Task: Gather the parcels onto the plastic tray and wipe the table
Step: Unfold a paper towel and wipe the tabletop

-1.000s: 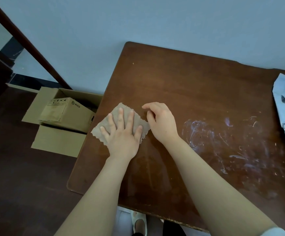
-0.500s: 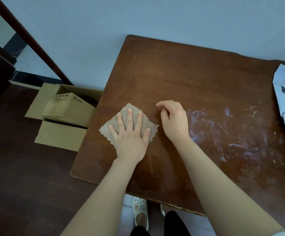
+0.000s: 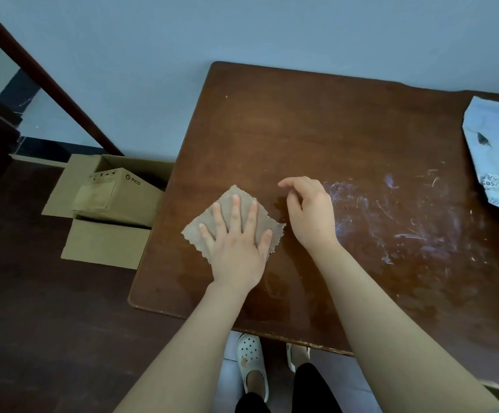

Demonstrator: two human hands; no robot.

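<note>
A square beige cloth (image 3: 272,234) lies flat on the brown wooden table (image 3: 316,129) near its left edge. My left hand (image 3: 236,242) presses down on the cloth with fingers spread. My right hand (image 3: 309,213) hovers just right of the cloth, fingers loosely curled, holding nothing. White smears (image 3: 397,219) cover the table to the right of my hands. A grey plastic parcel bag (image 3: 498,156) lies at the right edge, partly cut off by the frame. No plastic tray is in view.
Open cardboard boxes (image 3: 114,198) stand on the dark floor left of the table. A blue wall (image 3: 242,31) runs behind the table. A dark wooden rail (image 3: 48,81) slants at the left. My white shoes (image 3: 251,365) show under the near table edge.
My left hand has slid the cloth a little to the right, away from the table's left edge. My right hand has moved right with it and lifted off the cloth.
</note>
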